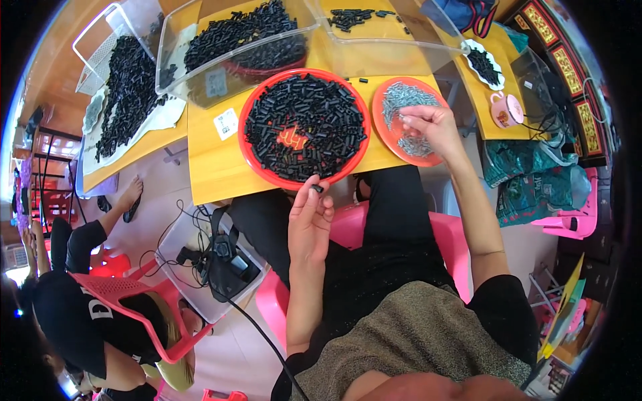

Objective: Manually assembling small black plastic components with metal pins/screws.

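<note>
My left hand (309, 220) is raised at the near edge of a round red basin (243, 148), pinching a small black tube-shaped piece (317, 189) between thumb and fingertips. Many similar loose black pieces (304, 100) fill the basin, and some of its patterned bottom shows through. Over the orange plate (386, 138) to the right, my right hand (431, 127) has its thumb and fingers closed together. Whatever sits between those fingertips is too small to make out. Small silvery metal pieces (401, 95) lie on that plate in two heaps, around and below the fingers.
Clear plastic bins (231, 80) with more black pieces stand behind the basin on the yellow table (214, 174). A heap of black pieces (127, 93) covers a cloth at left. A pink mug (506, 110) stands at right. Another person (73, 321) sits at lower left.
</note>
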Tool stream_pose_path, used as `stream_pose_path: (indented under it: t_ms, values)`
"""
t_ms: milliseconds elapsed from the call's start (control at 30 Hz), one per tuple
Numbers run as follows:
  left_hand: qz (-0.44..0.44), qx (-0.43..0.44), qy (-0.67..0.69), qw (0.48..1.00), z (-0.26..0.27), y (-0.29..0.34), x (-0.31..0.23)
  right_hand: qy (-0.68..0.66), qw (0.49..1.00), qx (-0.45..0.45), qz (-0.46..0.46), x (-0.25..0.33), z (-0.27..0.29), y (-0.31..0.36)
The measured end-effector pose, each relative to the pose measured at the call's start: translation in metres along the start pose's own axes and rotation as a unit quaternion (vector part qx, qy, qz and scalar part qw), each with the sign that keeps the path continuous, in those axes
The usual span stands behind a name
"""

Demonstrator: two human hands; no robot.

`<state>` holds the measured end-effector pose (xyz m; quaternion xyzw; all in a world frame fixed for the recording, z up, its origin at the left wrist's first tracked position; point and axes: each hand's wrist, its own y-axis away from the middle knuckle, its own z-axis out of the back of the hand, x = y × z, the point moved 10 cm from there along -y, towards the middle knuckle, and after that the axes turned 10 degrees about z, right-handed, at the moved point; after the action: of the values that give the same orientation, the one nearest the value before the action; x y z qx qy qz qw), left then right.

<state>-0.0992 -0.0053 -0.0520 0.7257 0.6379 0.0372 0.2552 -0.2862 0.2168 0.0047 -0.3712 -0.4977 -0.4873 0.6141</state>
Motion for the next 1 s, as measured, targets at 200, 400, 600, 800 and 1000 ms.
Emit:
stream_pose_path:
  t_ms: [200,400,600,800,1000]
  values:
    - [-0.02,-0.033,-0.059,0.998,-0.004,0.001,-0.002,-0.001,1.0,-0.028,-0.004,0.008,0.01,0.008]
    - [-0.074,-0.022,-0.324,0.943,-0.06,-0.014,0.014,-0.016,0.996,0.085,0.03,0.028,-0.013,0.024]
    - [-0.264,-0.011,-0.569,0.778,-0.121,-0.036,0.021,-0.026,0.987,0.158,0.006,0.041,-0.033,0.04]
    - [-0.345,0.011,-0.601,0.721,-0.134,-0.03,0.022,-0.055,0.986,0.156,0.004,0.042,-0.031,0.042]
    - [-0.435,0.042,-0.689,0.579,-0.15,-0.017,0.031,-0.037,0.985,0.166,-0.01,0.031,-0.029,0.042]
